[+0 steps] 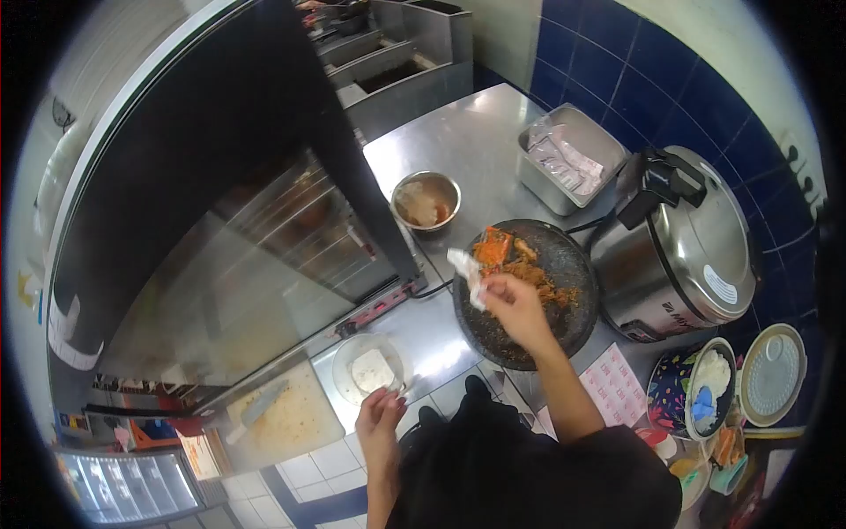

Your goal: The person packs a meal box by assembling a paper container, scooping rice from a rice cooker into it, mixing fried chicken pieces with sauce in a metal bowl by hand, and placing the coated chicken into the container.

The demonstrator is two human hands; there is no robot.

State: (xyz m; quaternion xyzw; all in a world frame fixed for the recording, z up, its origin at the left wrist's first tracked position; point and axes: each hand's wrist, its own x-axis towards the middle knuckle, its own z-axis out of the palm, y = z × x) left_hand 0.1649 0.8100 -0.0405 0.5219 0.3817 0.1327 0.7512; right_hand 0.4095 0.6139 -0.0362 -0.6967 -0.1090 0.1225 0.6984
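Note:
My right hand point(515, 304) is closed on a crumpled white tissue point(464, 267), held over the dark stone mortar point(577, 304). Beneath it, the mortar holds an orange-brown, crumbly food point(529, 264) with a bright orange piece at its far side. Lower left, my left hand point(379, 423) has its fingers curled at the near rim of a round, clear dish point(342, 375). A folded white sheet point(372, 368) lies inside that dish. The grip on the rim is partly hidden.
A steel bowl point(426, 181) and a metal pan of packets point(568, 163) stand at the back. Right are a large rice cooker point(674, 256), a patterned tub point(674, 388) and a lid point(771, 375). A knife point(263, 401) rests on the cutting board point(300, 414), beside a glass-fronted cabinet point(238, 264).

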